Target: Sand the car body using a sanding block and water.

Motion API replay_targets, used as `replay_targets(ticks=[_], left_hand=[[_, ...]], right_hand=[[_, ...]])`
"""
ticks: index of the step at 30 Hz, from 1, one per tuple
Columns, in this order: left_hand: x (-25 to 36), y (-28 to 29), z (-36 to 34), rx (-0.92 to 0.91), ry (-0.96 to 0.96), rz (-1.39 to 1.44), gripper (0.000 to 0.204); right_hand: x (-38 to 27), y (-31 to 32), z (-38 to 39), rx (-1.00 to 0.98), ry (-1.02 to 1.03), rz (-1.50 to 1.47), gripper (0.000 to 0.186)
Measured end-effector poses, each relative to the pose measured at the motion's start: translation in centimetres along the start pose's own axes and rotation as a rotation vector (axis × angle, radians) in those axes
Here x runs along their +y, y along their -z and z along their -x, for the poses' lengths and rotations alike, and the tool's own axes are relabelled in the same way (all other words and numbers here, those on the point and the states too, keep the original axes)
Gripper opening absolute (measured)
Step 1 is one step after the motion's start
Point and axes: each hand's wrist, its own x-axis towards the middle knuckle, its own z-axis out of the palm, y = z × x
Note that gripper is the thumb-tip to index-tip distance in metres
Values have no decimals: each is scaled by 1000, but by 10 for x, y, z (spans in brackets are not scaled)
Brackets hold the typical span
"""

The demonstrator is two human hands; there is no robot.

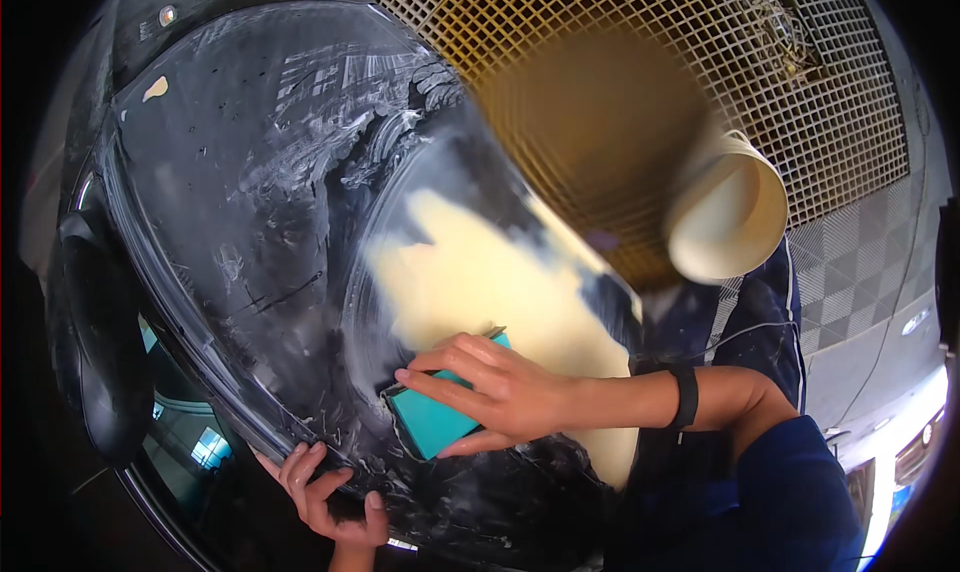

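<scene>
Right hand (505, 390) grasps a teal block (440, 412), with the fingers laid across its upper face and the thumb along the near edge. The block sits on a black car panel (250, 182), at the lower left border of a cream patch (480, 272). Left hand (330, 497) is free of any object; its fingers are spread and loosely bent at the window-side edge of the panel. Firm contact there cannot be confirmed. A black wristband (686, 397) encircles the right wrist, and a dark blue sleeve (795, 482) covers the upper arm.

The cream patch extends upward and rightward from the block. Whitish smears surround it on the panel. To the left of the panel are a window (185, 447) and a black side mirror (100, 332).

Beyond the patch, at right, is an off-white round container (735, 212), its mouth visible. A blurred brown shape (590, 142), type indeterminate, appears beside it. Floor grating (850, 102) lies farther away. A small lamp (167, 16) is mounted at the far upper left.
</scene>
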Motion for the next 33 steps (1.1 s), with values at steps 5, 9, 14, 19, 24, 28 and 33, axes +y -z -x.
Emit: replay_targets(ticks=[5,9,14,19,24,28,33], left_hand=[[-4,3,4,-1,-15,-34,38],[-6,2,3,-2,-15,-17,38],[-2,4,0,-36,9,-27,38],[3,4,0,-12,24,24,36],[10,2,-7,-31,48,-12,35],[11,0,-7,10,17,-17,36],[17,0,-12,28,11,-16,31]], right_hand=[[24,-1,-8,76,14,70,103],[73,18,-58,69,-127,170,122],[73,17,-67,70,-198,181,128],[45,10,-45,43,-148,199,118],[28,6,-24,16,-137,159,105],[12,-1,2,-20,-69,82,92],[8,7,10,-68,-53,67,84]])
